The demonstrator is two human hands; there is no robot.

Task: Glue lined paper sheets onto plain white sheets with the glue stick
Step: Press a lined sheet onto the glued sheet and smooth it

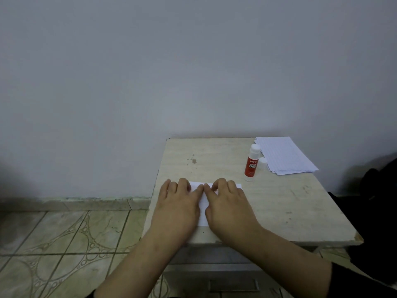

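two hands lie flat on one white sheet (203,208) near the front-left of the small table (279,203), and we go across from the left. our left hand (178,203) presses palm-down on the sheet's left part, fingers straight and spread, the forearm coming up from the lower left. our right hand (227,203) lies just beside it, fingers mostly extended and pressing down; the index fingertips nearly meet over the middle of the paper. neither hand grips anything; both lie flat and close together. most of the sheet is hidden under them, so we cannot tell whether a lined piece sits on top of a plain one.

further right and toward the back stands the glue stick (251,161), upright with its white top bare, and its cap (262,162) rests on the table just beside it. behind them at the back-right corner lies the stack of lined sheets (285,155), fanned slightly.

we judge the paper to be very light, thin and limp: it will slide easily on the smooth tabletop and crease if pinched hard. flat palm pressure, smoothing from the middle outward, suits it; to lift it we would take a free corner or edge lightly between thumb and finger. the glue stick looks stiff and light, best held round its red barrel. fresh glue could let the layers shift.
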